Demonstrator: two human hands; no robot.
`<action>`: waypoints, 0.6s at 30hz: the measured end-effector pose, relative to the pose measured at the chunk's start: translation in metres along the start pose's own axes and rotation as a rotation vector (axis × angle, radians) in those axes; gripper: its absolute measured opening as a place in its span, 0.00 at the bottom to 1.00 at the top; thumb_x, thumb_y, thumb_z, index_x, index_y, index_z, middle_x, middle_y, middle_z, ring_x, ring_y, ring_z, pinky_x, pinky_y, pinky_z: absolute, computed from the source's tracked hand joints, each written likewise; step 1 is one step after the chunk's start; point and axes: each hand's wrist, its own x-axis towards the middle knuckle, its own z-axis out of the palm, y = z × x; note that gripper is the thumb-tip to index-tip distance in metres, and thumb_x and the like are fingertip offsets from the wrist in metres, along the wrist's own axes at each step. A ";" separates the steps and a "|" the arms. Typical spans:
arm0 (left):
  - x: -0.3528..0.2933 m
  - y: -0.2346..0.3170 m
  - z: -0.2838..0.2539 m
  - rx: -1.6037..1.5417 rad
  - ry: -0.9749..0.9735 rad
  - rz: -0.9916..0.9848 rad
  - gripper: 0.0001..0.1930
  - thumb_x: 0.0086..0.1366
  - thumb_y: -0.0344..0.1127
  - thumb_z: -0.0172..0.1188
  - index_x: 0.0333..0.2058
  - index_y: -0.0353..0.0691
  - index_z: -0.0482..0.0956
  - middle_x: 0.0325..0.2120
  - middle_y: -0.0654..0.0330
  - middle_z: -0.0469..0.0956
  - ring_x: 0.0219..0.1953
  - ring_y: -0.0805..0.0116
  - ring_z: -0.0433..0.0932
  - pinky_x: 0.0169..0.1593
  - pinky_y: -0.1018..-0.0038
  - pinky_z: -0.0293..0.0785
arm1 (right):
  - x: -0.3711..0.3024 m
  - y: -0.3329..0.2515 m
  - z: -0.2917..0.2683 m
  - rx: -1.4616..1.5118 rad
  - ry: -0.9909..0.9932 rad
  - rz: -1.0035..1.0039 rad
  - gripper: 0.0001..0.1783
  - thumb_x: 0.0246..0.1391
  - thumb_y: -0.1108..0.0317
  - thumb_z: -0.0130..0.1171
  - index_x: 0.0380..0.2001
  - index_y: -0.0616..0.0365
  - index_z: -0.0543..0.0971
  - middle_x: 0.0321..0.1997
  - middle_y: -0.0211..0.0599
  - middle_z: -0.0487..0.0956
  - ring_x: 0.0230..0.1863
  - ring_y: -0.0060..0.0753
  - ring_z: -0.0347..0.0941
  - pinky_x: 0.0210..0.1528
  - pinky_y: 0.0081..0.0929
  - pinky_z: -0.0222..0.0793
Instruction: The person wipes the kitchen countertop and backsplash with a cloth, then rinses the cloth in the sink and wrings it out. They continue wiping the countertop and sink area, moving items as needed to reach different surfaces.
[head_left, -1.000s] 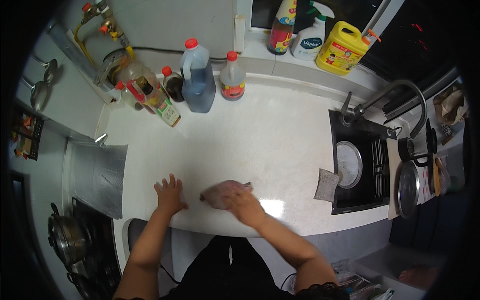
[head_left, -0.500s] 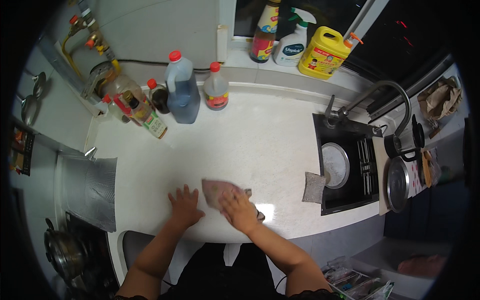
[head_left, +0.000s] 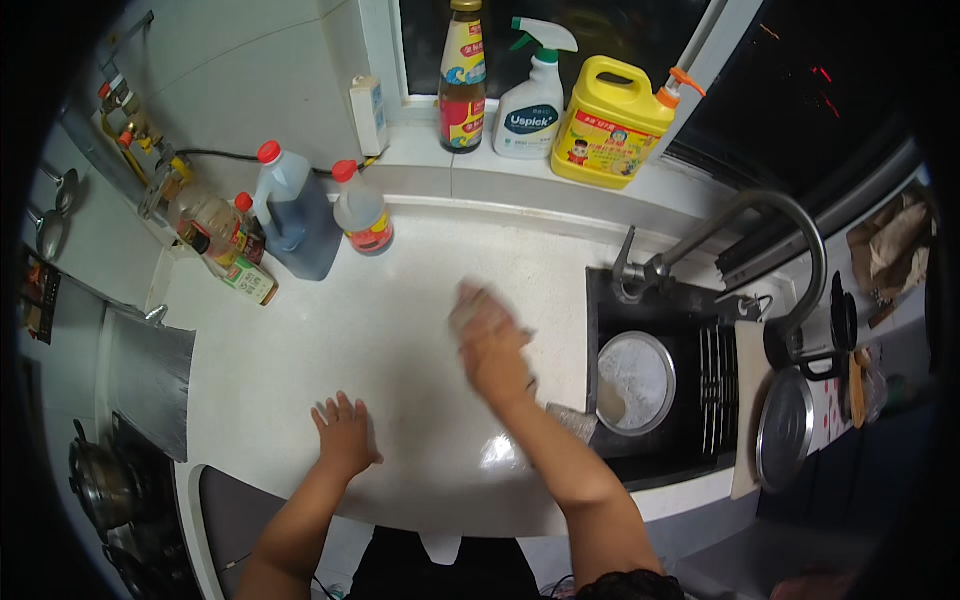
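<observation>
Out over the middle of the counter [head_left: 290, 350], there's a rag [head_left: 468, 308] under the right hand [head_left: 496, 362], sticking out past the fingers toward 11 o'clock. That hand's pretty blurry, so I honestly can't tell if it's pinching the rag or just pressing on it. All clock directions here are from that hand, btw.

Left hand [head_left: 346, 434] is at 8 o'clock, nothing in it, fingers spread over the counter and thumb out to the side. At 4 there's a grey pad [head_left: 573, 422] by the sink's edge, partly hidden by the right forearm. The black sink [head_left: 665, 466] is at 3, with a round metal bowl [head_left: 640, 375] in it. Big jug of dark liquid [head_left: 300, 225] sits at 10, spray bottle [head_left: 530, 115] on the windowsill at 12, yellow jug [head_left: 612, 125] at 1.
</observation>
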 end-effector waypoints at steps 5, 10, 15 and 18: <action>0.005 0.005 0.003 0.014 -0.033 -0.035 0.57 0.39 0.54 0.76 0.64 0.36 0.57 0.66 0.36 0.48 0.69 0.36 0.47 0.66 0.35 0.36 | -0.048 0.006 0.009 0.306 -0.011 -0.817 0.22 0.48 0.57 0.60 0.47 0.49 0.75 0.56 0.33 0.70 0.59 0.45 0.61 0.57 0.47 0.61; 0.007 0.005 0.005 0.043 -0.052 -0.074 0.57 0.37 0.53 0.77 0.64 0.35 0.57 0.66 0.36 0.49 0.69 0.38 0.48 0.66 0.36 0.37 | 0.092 0.056 -0.022 0.160 -0.111 -0.488 0.16 0.52 0.64 0.55 0.44 0.52 0.79 0.49 0.40 0.77 0.53 0.49 0.70 0.53 0.44 0.65; 0.011 0.004 0.019 0.044 0.038 -0.050 0.58 0.34 0.54 0.77 0.63 0.35 0.59 0.66 0.36 0.50 0.68 0.40 0.50 0.65 0.35 0.39 | 0.132 0.178 0.025 0.208 0.246 -0.081 0.23 0.56 0.59 0.54 0.55 0.51 0.73 0.59 0.40 0.71 0.63 0.52 0.61 0.64 0.47 0.56; 0.006 0.000 0.019 0.001 0.037 -0.056 0.58 0.33 0.54 0.78 0.63 0.35 0.59 0.65 0.36 0.51 0.68 0.38 0.51 0.65 0.34 0.39 | 0.110 0.184 0.018 0.171 0.278 0.276 0.26 0.55 0.59 0.55 0.56 0.54 0.71 0.61 0.43 0.69 0.64 0.52 0.60 0.66 0.50 0.53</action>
